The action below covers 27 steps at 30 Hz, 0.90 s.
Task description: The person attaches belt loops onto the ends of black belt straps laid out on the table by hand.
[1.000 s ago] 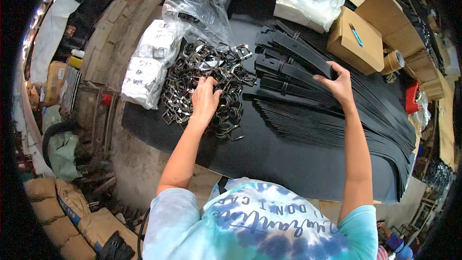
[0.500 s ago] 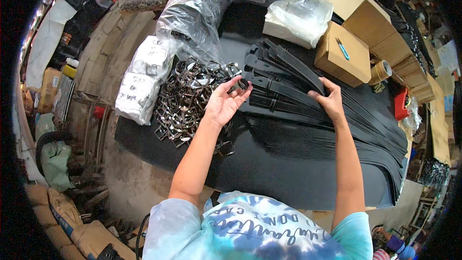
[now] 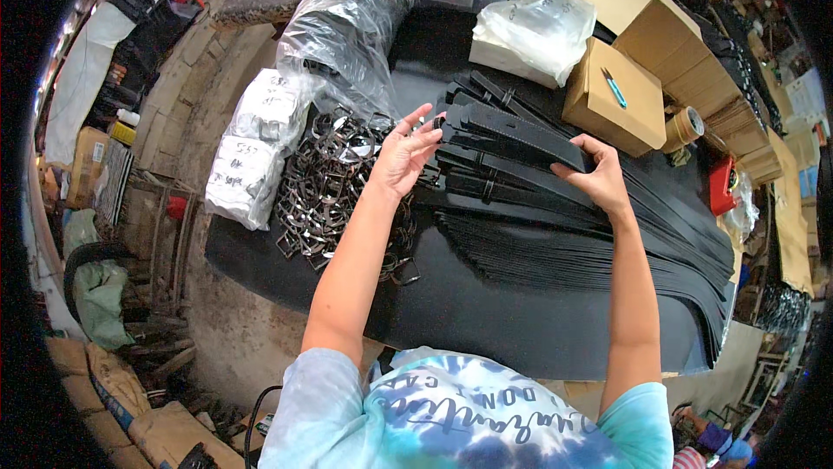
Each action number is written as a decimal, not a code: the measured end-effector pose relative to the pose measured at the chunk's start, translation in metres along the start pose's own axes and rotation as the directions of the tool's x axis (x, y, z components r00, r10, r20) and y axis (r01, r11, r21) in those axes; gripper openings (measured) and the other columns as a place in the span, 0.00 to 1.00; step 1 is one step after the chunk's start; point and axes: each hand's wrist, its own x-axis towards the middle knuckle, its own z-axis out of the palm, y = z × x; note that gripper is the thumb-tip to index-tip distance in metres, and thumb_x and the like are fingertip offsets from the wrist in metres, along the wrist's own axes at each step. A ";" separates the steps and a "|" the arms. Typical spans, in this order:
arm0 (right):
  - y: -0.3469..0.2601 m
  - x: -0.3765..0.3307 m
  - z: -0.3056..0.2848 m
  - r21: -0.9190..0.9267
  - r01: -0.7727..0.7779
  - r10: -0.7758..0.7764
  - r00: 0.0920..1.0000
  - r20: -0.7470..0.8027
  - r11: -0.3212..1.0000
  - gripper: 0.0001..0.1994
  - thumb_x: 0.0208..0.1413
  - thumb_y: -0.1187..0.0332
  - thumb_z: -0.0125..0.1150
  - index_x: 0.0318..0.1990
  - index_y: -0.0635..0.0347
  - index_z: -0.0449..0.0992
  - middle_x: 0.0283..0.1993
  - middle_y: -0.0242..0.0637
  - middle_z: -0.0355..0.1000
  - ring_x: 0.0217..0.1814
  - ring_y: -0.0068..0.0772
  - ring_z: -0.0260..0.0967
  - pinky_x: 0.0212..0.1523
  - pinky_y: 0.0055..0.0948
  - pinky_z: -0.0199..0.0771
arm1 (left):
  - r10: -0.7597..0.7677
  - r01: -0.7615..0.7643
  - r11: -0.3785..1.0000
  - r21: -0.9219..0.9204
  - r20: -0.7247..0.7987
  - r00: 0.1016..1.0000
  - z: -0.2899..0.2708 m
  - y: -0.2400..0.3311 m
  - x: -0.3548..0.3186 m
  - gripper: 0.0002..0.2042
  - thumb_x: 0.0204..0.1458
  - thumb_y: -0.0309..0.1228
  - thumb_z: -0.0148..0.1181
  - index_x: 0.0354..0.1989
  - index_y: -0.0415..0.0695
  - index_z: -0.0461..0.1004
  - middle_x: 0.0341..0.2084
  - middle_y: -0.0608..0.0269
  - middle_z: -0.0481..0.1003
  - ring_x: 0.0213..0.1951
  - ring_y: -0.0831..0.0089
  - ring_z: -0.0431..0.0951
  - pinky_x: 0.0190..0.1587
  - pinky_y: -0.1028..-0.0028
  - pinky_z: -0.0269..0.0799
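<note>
A black leather belt strap (image 3: 512, 132) is held up between both hands above a black-covered table (image 3: 486, 313). My left hand (image 3: 403, 152) grips the strap's near end, where a metal buckle seems to sit between the fingers. My right hand (image 3: 599, 178) holds the strap further along. Just left of my left hand lies a heap of metal buckles (image 3: 325, 187). Under the strap, many more black belt straps (image 3: 573, 243) lie side by side, running off to the right.
White plastic packets (image 3: 252, 152) and a crumpled clear bag (image 3: 343, 35) lie left of the buckles. Beyond the straps stand a cardboard box (image 3: 612, 100) with a pen on it, a white bagged bundle (image 3: 529, 31) and a tape roll (image 3: 685, 126). Sacks and clutter fill the floor at left.
My left hand left the buckle heap with a buckle and moved right to the strap's end. My right hand lifted one strap off the pile.
</note>
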 end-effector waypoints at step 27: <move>0.016 -0.004 0.017 -0.191 0.084 -0.134 0.955 -0.265 0.978 0.15 0.41 0.69 0.72 0.36 0.63 0.76 0.30 0.29 0.75 0.33 0.16 0.67 0.38 0.19 0.67 | 0.072 -0.152 -0.268 0.951 0.177 0.982 -0.049 -0.004 -0.057 0.20 0.31 0.36 0.73 0.35 0.41 0.78 0.27 0.54 0.74 0.34 0.57 0.74 0.40 0.64 0.70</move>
